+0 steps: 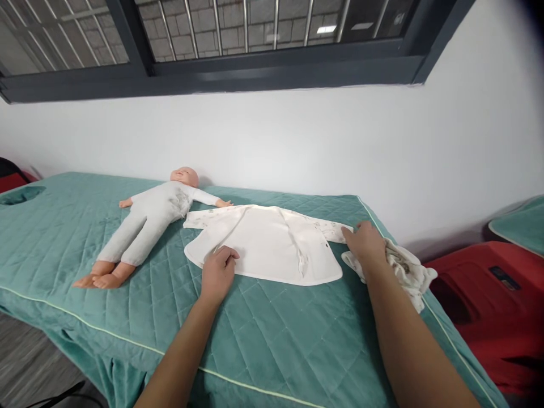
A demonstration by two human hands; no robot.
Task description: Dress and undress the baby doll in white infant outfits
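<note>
A white baby wrap top (pixel 267 243) with a small print on its sleeves lies spread open on the green bed, front panels folded outward and sleeves stretched to both sides. My left hand (pixel 220 273) is closed at its lower left edge, fingers pinching the front panel. At the far end of the right sleeve, my right hand (pixel 366 245) pinches the cuff between thumb and fingers. To the left, a baby doll (pixel 153 212) in a white bodysuit lies on its back, one hand close to the top's left sleeve.
Crumpled white cloth (pixel 406 269) lies beside my right wrist near the bed's right edge. The quilted green bedcover (pixel 272 334) has pale piping. Red plastic chairs (pixel 488 306) stand at the right. Behind is a white wall (pixel 263 141) under a barred window.
</note>
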